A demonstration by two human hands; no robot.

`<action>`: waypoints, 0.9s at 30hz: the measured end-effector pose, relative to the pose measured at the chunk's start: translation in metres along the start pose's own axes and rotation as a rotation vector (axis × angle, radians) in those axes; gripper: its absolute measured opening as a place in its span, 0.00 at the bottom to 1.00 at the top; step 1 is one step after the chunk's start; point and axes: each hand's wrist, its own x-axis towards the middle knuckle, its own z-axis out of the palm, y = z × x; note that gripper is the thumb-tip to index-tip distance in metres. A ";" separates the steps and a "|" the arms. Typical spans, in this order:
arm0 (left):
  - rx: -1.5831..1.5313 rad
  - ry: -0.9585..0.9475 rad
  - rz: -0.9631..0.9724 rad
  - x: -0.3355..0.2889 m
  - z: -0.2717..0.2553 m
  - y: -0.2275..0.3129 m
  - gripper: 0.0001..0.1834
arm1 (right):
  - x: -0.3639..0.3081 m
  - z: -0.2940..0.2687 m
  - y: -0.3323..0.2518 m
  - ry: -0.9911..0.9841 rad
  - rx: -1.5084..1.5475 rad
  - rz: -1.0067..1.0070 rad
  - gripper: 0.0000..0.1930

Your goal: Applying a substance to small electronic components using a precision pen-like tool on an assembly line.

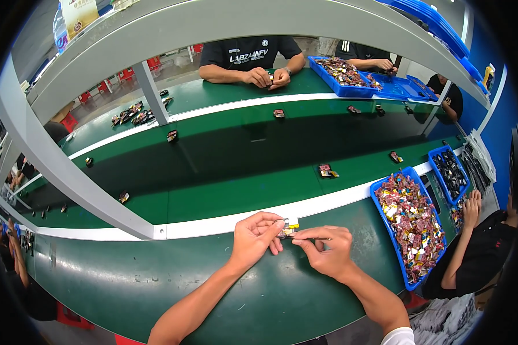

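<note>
Small component point(289, 224) pinched in left hand point(254, 237); right hand point(326, 250) grips a thin tool point(313, 237) against it; advise steady support over green bench point(126, 287)

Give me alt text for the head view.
Both hands meet over a green workbench: the left hand pinches a small part, the right hand works it with a thin tool. A blue tray of small pieces sits right, beside a conveyor belt.
</note>
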 end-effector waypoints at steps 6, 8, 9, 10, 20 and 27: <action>0.093 0.048 0.004 -0.003 0.005 -0.002 0.10 | 0.001 0.003 -0.003 0.022 -0.040 -0.131 0.07; 0.141 0.074 0.004 -0.003 0.008 -0.002 0.10 | 0.001 0.003 -0.003 0.032 -0.045 -0.155 0.07; 0.144 0.068 0.006 -0.004 0.009 -0.003 0.10 | 0.000 0.004 -0.001 0.038 -0.048 -0.156 0.07; 0.166 0.083 0.011 -0.004 0.009 -0.004 0.10 | -0.001 0.005 0.001 0.039 -0.044 -0.175 0.07; 0.411 0.345 0.201 0.056 -0.041 0.020 0.04 | 0.009 -0.006 0.005 0.177 0.001 -0.069 0.08; 1.836 0.837 0.400 0.106 -0.127 0.062 0.11 | 0.009 -0.003 0.014 0.232 0.009 -0.148 0.09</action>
